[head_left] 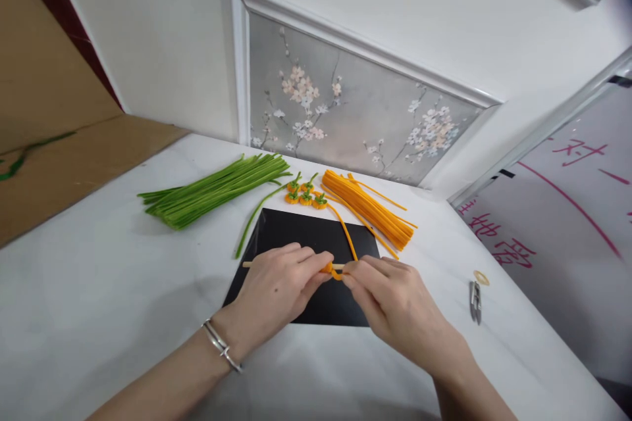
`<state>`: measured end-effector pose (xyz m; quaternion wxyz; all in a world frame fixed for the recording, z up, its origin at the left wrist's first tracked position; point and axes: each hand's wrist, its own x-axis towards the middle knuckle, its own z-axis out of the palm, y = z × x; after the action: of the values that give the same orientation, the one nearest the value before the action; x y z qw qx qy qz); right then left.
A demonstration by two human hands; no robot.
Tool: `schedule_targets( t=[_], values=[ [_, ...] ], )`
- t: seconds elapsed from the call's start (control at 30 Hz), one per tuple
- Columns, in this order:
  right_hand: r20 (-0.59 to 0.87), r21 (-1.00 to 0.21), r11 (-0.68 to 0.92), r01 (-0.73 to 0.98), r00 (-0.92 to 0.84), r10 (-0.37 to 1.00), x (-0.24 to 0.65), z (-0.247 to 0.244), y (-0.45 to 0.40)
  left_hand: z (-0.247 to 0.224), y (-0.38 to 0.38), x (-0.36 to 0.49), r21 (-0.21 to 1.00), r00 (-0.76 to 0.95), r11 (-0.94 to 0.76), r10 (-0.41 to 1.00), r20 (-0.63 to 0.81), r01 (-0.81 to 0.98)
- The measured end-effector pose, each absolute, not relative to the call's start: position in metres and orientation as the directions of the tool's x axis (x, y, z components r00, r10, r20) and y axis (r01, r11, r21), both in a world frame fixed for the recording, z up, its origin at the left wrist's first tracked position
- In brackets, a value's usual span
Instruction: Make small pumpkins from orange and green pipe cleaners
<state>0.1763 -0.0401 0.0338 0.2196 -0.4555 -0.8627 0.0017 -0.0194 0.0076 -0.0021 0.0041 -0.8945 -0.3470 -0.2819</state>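
Above a black mat (pixel 320 309), my left hand (pixel 281 286) is closed around a thin wooden stick (pixel 247 265) and pinches orange pipe cleaner coils wrapped on it. My right hand (pixel 392 293) pinches the same orange pipe cleaner (pixel 338 274) just right of the coils, near the stick's other end. A loose length of it appears to run up and away past the right fingers. Behind the mat sit several small orange pumpkin-like pieces (pixel 306 198) with green tops. The fingertips hide part of the stick and coils.
A bundle of green pipe cleaners (pixel 217 192) lies at the back left, with a single green one (pixel 254 220) beside the mat. Orange pipe cleaners (pixel 370 207) are bundled at the back right. Thread snips (pixel 474 302) and a yellowish ring (pixel 480 277) lie far right. A wall stands behind.
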Motion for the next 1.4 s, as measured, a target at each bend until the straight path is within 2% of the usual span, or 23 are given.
schedule_targets(
  t=[0.23,0.33,0.43,0.6,0.73,0.93,1.1,1.2,1.4],
  values=[
    [0.419,-0.555,0.538,0.634,-0.346,0.840,0.179,0.027,-0.022,-0.004,0.004,-0.016,0.176,0.659,-0.807,0.567,0.493,0.563],
    [0.309,-0.721,0.419,0.551,-0.286,0.907,0.180,0.019,-0.012,-0.003,0.004,-0.014,0.170,0.672,-0.835,0.527,0.520,0.523],
    [0.162,-0.884,0.265,0.385,-0.280,0.946,0.182,0.012,-0.006,-0.003,0.005,-0.014,0.215,0.666,-0.850,0.513,0.541,0.480],
    [0.059,-0.965,0.124,0.231,-0.271,0.961,0.184,0.004,-0.002,-0.001,0.005,-0.016,0.349,0.596,-0.819,0.571,0.564,0.454],
    [0.047,-0.975,0.111,0.194,-0.306,0.951,0.184,-0.002,-0.001,0.001,0.004,-0.018,0.457,0.534,-0.767,0.641,0.551,0.450],
    [0.063,-0.976,0.129,0.174,-0.342,0.938,0.183,-0.001,-0.002,-0.001,0.004,-0.019,0.508,0.476,-0.759,0.651,0.591,0.407],
    [0.124,-0.923,0.242,0.300,-0.364,0.923,0.179,0.007,-0.009,-0.003,0.007,-0.019,0.660,0.379,-0.659,0.750,0.543,0.360],
    [0.247,-0.785,0.408,0.467,-0.367,0.897,0.174,0.012,-0.015,-0.003,0.008,-0.018,0.716,0.372,-0.611,0.785,0.495,0.338],
    [0.448,-0.388,0.616,0.685,-0.444,0.776,0.167,0.012,-0.023,0.000,0.007,-0.016,0.675,0.411,-0.625,0.776,0.479,0.392]
  ],
)
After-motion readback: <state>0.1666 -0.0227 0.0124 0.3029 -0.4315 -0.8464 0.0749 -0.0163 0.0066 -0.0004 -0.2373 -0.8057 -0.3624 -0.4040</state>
